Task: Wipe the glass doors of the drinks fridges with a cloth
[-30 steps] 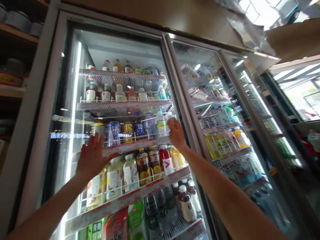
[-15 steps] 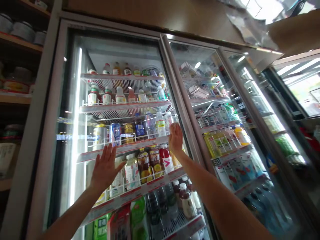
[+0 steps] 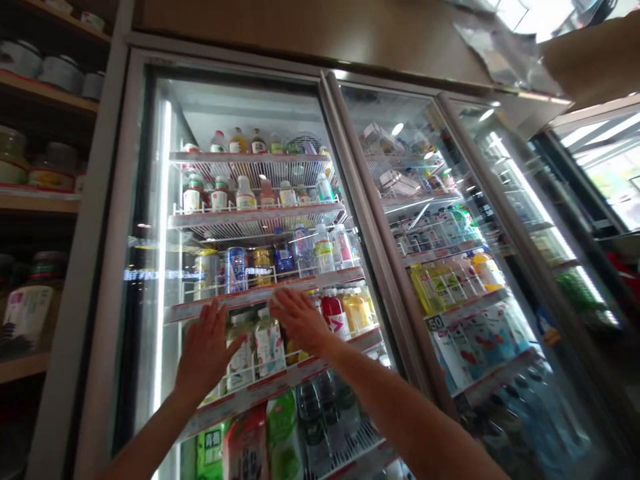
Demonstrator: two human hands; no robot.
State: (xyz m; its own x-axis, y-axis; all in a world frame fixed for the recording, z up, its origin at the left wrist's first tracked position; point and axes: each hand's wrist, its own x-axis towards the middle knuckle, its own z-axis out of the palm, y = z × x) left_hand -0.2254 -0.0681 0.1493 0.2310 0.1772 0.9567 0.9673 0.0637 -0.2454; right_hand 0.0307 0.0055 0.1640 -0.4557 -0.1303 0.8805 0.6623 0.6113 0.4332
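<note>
My left hand is open, its fingers pointing up and its thumb apart, flat at the glass door of a lit drinks fridge. To its right, my right hand is bent at the wrist, its fingers together and pointing left against the glass. A small pale edge shows at its fingertips; what it is I cannot make out. Behind the glass between the hands stand a bottle with a white label and a clear jar-like bottle. My right hand hides part of the bottle row.
Fridge shelves hold several bottles and cans. A metal door frame separates this door from a second glass door on the right. Wooden shelves with jars stand at left. A brown panel runs above.
My right hand has swept left and down across the glass, from near the door's right frame to beside my left hand. My left hand stays nearly in place; the view has shifted slightly.
</note>
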